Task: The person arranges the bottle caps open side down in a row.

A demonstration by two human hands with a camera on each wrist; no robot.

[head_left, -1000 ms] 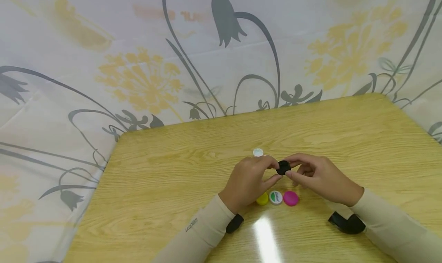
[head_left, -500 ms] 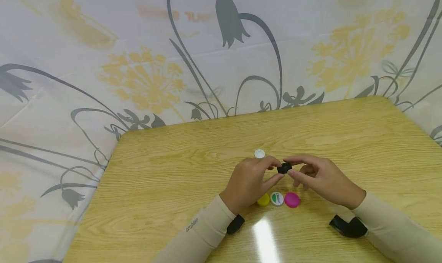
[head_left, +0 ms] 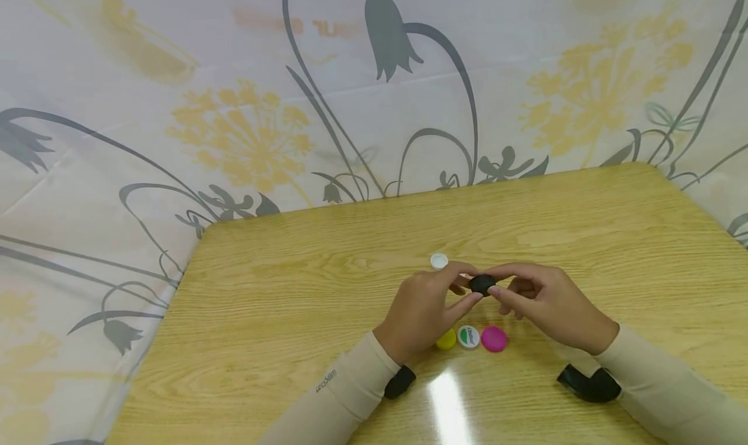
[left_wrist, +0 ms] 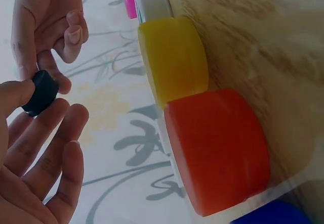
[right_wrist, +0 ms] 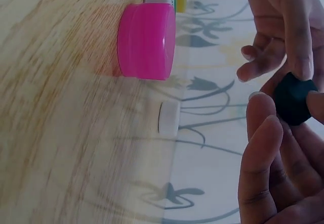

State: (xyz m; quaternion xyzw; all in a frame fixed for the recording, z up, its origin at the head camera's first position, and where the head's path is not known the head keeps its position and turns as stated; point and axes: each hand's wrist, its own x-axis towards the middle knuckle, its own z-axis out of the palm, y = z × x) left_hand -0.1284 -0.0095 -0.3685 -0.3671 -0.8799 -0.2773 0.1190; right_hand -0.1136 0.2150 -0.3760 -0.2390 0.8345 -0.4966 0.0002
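Observation:
Between my two hands, over the table, is a small black bottle cap. My left hand pinches its left side between thumb and index finger. On its right side the thumb and index finger of my right hand pinch it too. The other fingers of both hands are bent loosely beneath. In the right wrist view the dark cap shows its round face. Below the hands, a yellow cap, a white cap with a green mark and a pink cap sit in a row.
Behind my left hand lies a white cap on the wooden table. The left wrist view also shows an orange-red cap beside the yellow one, and a blue thing at the bottom edge. A flower-patterned cloth hangs behind the table.
The black cap has been turned between my fingertips, showing its side half a second ago and a rounder face now. My left index finger has shifted over it. The row of caps stays put.

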